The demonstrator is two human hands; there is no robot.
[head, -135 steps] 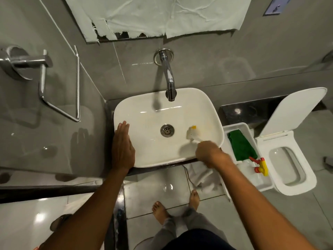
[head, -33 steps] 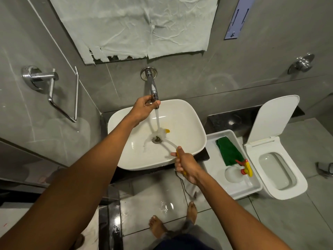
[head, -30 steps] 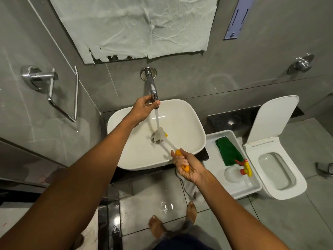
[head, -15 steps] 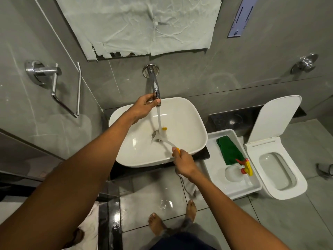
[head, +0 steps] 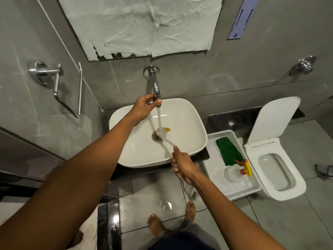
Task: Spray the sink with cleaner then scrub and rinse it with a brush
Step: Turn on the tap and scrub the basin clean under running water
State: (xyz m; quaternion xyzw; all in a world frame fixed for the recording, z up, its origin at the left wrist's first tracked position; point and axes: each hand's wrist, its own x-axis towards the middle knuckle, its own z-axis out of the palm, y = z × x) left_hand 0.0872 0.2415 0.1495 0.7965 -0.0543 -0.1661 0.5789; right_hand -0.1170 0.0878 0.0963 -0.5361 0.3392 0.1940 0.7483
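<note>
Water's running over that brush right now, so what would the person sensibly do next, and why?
Probably sweep the wet brush around the sink walls. Its head sits under the stream by the drain, the right hand holds its handle, and the left hand is on the faucet, so rinsing looks underway.

A single head-worn wide-angle camera is looking forward and steeply down from standing height, so the person's own bare feet are appearing at the bottom edge. The view is facing the grey tiled wall, with the sink sitting near the centre at arm's length. Both forearms are entering from the lower corners and converging on the basin. The lens is bending straight lines toward the edges: the towel holder is leaning at far left, and the toilet is tilting at far right. No second view is sharing the scene.
</note>
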